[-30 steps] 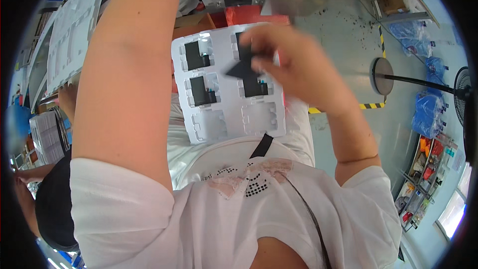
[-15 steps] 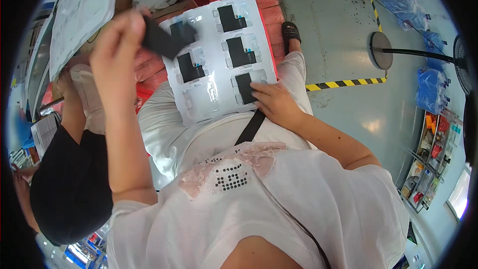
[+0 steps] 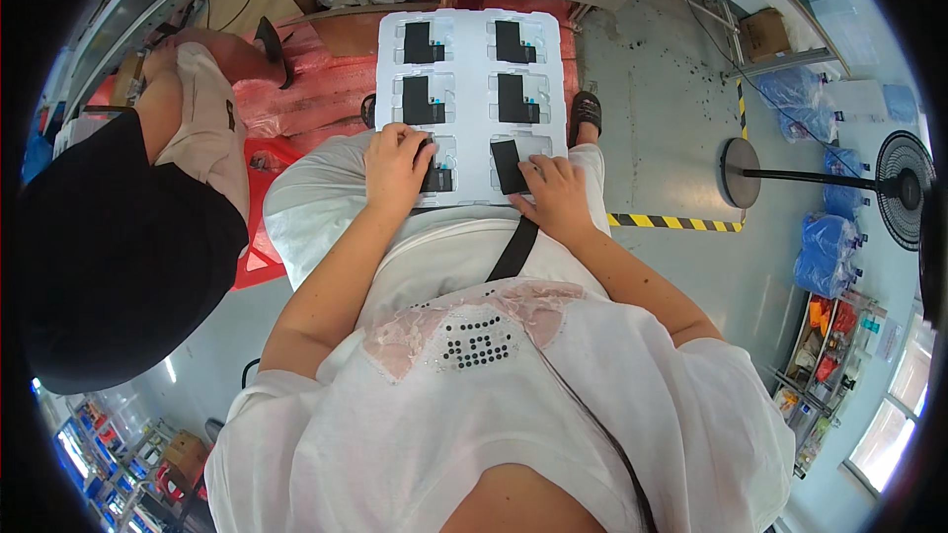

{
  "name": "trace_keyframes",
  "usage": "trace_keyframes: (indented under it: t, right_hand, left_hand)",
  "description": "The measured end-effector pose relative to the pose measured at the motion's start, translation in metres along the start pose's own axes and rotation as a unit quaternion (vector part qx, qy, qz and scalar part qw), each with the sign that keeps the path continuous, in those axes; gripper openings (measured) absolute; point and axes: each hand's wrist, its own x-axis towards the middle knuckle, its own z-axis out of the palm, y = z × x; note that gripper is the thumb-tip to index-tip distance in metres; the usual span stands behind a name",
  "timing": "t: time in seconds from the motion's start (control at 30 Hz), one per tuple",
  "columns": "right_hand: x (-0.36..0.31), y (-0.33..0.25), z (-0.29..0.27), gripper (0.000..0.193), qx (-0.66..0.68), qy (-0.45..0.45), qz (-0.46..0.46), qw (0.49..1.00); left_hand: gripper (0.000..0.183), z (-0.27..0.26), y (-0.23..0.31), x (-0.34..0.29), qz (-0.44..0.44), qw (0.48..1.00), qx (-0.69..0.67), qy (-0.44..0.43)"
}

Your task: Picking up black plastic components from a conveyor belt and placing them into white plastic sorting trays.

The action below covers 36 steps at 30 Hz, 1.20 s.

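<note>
A white plastic tray [image 3: 468,104] lies across my lap, with flat black L-shaped batteries in two columns of moulded compartments. At the tray's near left, my left hand [image 3: 395,170] curls its fingers over the edge of one battery [image 3: 441,178], which partly hides under them. My right hand [image 3: 558,195] has its thumb and fingers at the right edge of another battery [image 3: 507,167], slightly tilted in the near right compartment. Farther up sit several more, such as the middle right battery [image 3: 514,99] and the far left battery [image 3: 419,42], with small blue-marked tabs.
To my left sits another person in a black top [image 3: 128,247], beside a red stool [image 3: 259,262]. Red wrapped material [image 3: 316,89] covers the floor area ahead. A standing fan [image 3: 899,183] and its round base [image 3: 739,173] are at right, past striped floor tape [image 3: 676,222].
My left hand has come down from the upper left with a black battery to the tray's near left compartment. The tray now appears straighter and more central. My right hand stays at its battery.
</note>
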Motion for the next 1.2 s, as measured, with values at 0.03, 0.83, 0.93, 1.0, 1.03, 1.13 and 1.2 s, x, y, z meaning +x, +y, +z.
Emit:
trace_keyframes:
  t: [0.03, 0.83, 0.93, 1.0, 1.03, 1.13, 1.2]
  right_hand:
    - [0.001, 0.0, -0.002, 0.046, -0.003, 0.002, -0.001, 1.0]
    - [0.009, 0.015, -0.01, 0.031, 0.061, 0.053, -0.02, 0.997]
    - [0.0, 0.007, -0.013, 0.031, 0.076, 0.065, -0.037, 0.994]
    - [-0.007, 0.012, -0.007, 0.029, 0.047, 0.05, -0.057, 0.996]
    - [-0.008, 0.016, -0.004, 0.029, 0.047, 0.053, -0.054, 0.996]
    - [-0.007, 0.021, 0.005, 0.026, 0.068, 0.005, -0.084, 0.994]
    - [-0.011, 0.028, -0.003, 0.024, 0.102, 0.029, -0.053, 0.993]
  left_hand:
    - [0.019, 0.002, -0.004, -0.002, -0.016, 1.0, -0.002, -0.021]
    - [0.073, -0.029, 0.071, 0.152, -0.312, 0.791, -0.526, -0.023]
    - [0.061, -0.049, 0.109, 0.223, -0.453, 0.535, -0.713, 0.027]
    - [0.046, -0.046, 0.124, 0.25, -0.413, 0.53, -0.739, 0.044]
    - [0.031, -0.041, 0.128, 0.264, -0.371, 0.521, -0.766, 0.064]
    - [0.034, 0.021, 0.053, 0.306, -0.295, 0.449, -0.84, 0.08]
    - [0.031, 0.022, 0.049, 0.304, -0.327, 0.462, -0.821, 0.068]
